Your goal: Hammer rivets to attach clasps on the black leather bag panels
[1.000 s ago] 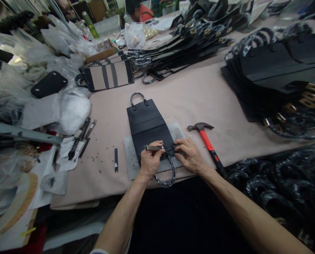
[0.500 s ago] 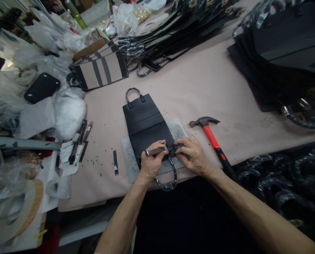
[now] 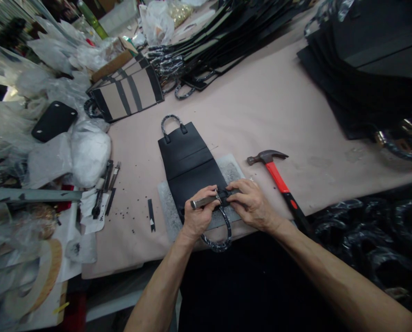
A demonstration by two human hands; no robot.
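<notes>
A flat black bag panel (image 3: pixel 188 163) with a small handle at its far end lies on a grey cutting mat (image 3: pixel 232 169) near the table's front edge. My left hand (image 3: pixel 199 214) is closed around a slim metal tool (image 3: pixel 202 202), its tip at the panel's near edge. My right hand (image 3: pixel 249 203) pinches the panel's near edge beside that tip. A wrapped black handle loop (image 3: pixel 223 235) hangs below both hands over the table edge.
A red-handled hammer (image 3: pixel 277 177) lies just right of the mat. Stacks of black bags (image 3: pixel 361 60) fill the right and far side. Striped bags (image 3: pixel 130 90), plastic wrap (image 3: pixel 88 150), small tools (image 3: pixel 104 189) and a black strip (image 3: pixel 151 214) lie to the left.
The view has tilted down and shifted slightly. My hands stay at the panel's near edge, with the metal tool angled a little more toward the right hand.
</notes>
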